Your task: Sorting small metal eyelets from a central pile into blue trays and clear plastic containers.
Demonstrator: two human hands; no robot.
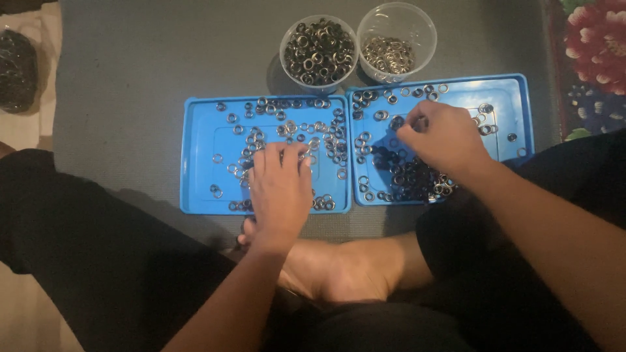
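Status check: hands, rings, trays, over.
Left hand flat on left tray's rings. Right hand pinching rings in right tray. Two cups behind, clear.

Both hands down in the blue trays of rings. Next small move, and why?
Probably lift the right hand toward the cups: its fingertips are pinched over the right tray as if on a ring, though I can't see one. The dark-ring cup and silver-ring cup stand just behind. The left hand lies flat on the left tray.
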